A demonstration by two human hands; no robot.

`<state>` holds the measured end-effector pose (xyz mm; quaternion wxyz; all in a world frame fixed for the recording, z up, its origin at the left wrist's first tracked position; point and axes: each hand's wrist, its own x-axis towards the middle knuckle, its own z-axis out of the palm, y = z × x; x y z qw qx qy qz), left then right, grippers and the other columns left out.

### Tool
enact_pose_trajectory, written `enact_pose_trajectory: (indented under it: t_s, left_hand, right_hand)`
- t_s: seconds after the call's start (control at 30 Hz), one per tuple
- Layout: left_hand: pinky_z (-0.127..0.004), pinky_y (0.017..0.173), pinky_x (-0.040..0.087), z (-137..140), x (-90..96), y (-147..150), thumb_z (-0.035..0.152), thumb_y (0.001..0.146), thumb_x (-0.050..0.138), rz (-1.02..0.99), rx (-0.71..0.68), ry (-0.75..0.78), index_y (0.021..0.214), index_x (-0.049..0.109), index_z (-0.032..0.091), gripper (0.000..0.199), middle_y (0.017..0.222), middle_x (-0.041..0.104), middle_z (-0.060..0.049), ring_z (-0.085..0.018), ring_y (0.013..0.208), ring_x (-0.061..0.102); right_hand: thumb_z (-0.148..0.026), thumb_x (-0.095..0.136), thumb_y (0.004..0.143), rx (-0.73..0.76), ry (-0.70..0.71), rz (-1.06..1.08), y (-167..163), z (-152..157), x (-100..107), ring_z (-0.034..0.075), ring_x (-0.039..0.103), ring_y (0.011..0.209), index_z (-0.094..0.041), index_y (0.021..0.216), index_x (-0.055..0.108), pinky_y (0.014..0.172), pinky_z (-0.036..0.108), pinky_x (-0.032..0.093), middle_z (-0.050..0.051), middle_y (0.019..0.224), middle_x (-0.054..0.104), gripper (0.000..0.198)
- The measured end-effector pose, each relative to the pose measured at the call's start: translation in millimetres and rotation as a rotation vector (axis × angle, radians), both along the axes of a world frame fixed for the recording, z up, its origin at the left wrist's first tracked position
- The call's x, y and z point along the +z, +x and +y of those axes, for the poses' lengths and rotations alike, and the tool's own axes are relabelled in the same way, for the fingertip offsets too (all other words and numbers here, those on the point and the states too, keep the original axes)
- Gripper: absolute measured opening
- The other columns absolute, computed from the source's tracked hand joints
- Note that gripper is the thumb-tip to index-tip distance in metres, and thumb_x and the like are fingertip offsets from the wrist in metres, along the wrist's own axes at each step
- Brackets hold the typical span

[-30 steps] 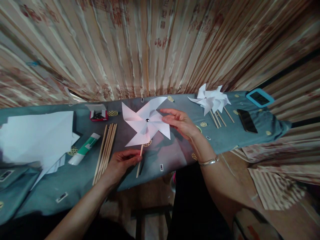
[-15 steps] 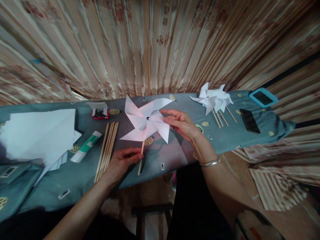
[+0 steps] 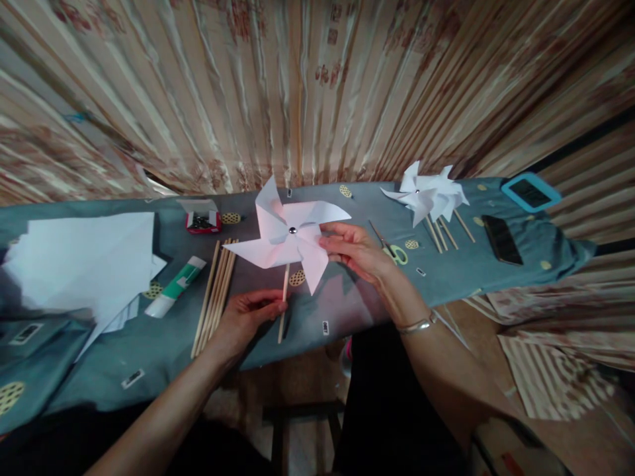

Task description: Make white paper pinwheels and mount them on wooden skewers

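A white paper pinwheel [image 3: 282,241] with a round silver pin at its centre stands upright in front of me. Its thin wooden stick [image 3: 284,284] is pinched between the thumb and fingers of my left hand [image 3: 253,317], below the blades. My right hand [image 3: 354,248] is at the pinwheel's right side, thumb and forefinger closed at the edge of a blade. How far those fingertips wrap round the paper is partly hidden. Left of the pinwheel lie several loose wooden sticks [image 3: 213,301], close to my left wrist.
On the grey-green tablecloth [image 3: 377,304] lie a paper stack [image 3: 94,258], a glue stick [image 3: 176,287] and an open red box of pins [image 3: 202,221]. To the right are scissors [image 3: 394,253], finished pinwheels [image 3: 431,195], a phone [image 3: 502,239] and a blue-framed device [image 3: 530,192]. A curtain [image 3: 278,99] hangs behind.
The pinwheel's blades have turned clockwise, with my right hand still beside them. My left hand keeps its hold on the stick. The scissors show more fully beyond my right hand.
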<state>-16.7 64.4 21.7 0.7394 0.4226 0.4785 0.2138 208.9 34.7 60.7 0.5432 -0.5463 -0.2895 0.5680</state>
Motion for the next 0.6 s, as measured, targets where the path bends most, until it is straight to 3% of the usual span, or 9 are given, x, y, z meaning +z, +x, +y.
enact_pose_trajectory:
  t_s: [0.6]
  left_hand:
    - [-0.021,0.054,0.039,0.2,-1.9,1.4,0.034,0.042,0.09,-0.053,0.03,0.013,0.067,0.078,0.019,0.032,0.06,0.066,-0.001,-0.009,0.054,0.048]
  right_hand:
    - [-0.03,0.086,0.057,-0.018,-0.051,0.195,-26.4,1.6,-7.5,0.012,0.066,0.071,-0.018,0.092,0.071,0.07,0.024,0.057,0.004,0.09,0.074,0.04]
